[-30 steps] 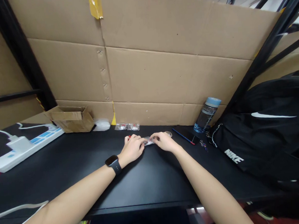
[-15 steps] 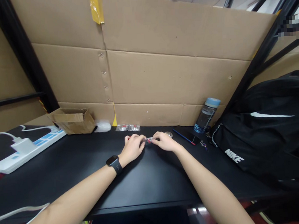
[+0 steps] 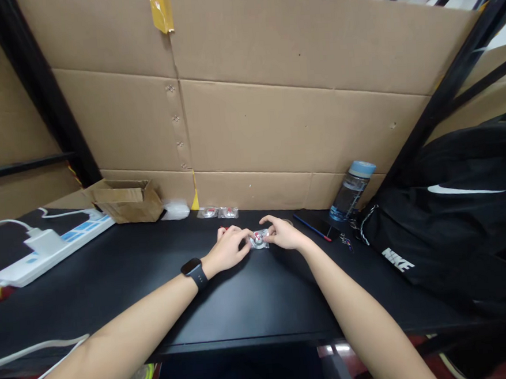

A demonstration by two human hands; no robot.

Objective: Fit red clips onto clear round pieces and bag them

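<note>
In the head view, the only one we have, both hands meet at the far middle of the table (image 3: 124, 279), close to the cardboard (image 3: 296, 129) wall. Our left hand (image 3: 231, 247), with a watch (image 3: 193, 272) on its wrist, has its fingers curled together, tips pressed on the left edge of a small clear packet (image 3: 259, 239). Our right hand (image 3: 284, 236) nips the packet's right edge between thumb and fingers, with one finger lifted free above. The packet lies low on the table between the two hands and shows red and white inside.

A second ago it was stretched out long between our hands, which sat further apart. Half a second ago it was bunched small, with our fingertips nearly touching. Now it looks rounder and flatter. We judge that the handling has passed from pulling the packet out to gathering it in on the spot, and neither hand has let go.

Two more packets (image 3: 217, 213) lie beyond, against the wall. To the left are a box (image 3: 126, 199) and a power strip (image 3: 53, 249). To the right are a pen (image 3: 311, 227), a bottle (image 3: 351, 191) and a black bag (image 3: 455, 227).
</note>
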